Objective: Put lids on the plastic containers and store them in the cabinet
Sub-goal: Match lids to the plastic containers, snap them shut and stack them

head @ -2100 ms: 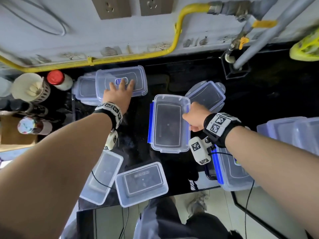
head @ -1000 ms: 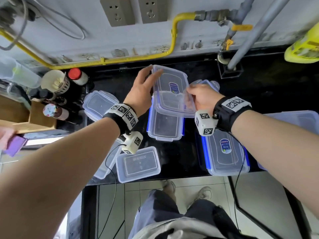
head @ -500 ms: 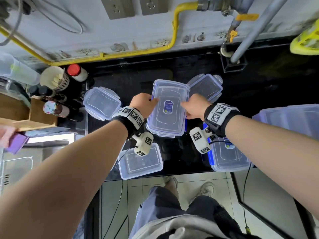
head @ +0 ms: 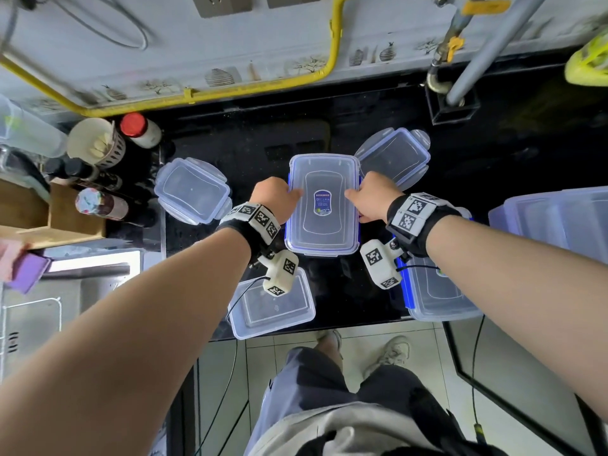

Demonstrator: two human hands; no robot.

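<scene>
A long black shiny stone counter (head: 388, 103) runs along a pale wall. A bent yellow pipe (head: 335, 54) runs along that wall above it.

At the right edge sits a stack of big clear plastic tubs (head: 556, 218). Just in front of the right arm is a clear plastic box with blue clips and a lid (head: 441, 297), partly hidden by the arm.

In the middle of the counter stands the clear plastic box with blue side clips (head: 324, 205). A clear flat lid with a small blue sticker (head: 322, 200) lies on top of it. The left hand (head: 274, 200) is curled at the left side of this box, thumb on the lid's edge. The right hand (head: 371, 199) is curled at the right side, thumb on the lid's other edge. Both hands press the lid down from the sides. I cannot tell if the blue clips are snapped shut.

A clear loose lid with round tabs (head: 192, 190) lies flat to the left of the box. Another clear loose lid (head: 393, 158) lies tilted behind the box on the right, touching its corner. A small clear open box (head: 273, 304) sits at the near edge of the counter, under the left wrist.

Far left stand a white cup with slots (head: 95, 144) and a white bottle with a red cap (head: 139, 128).
</scene>
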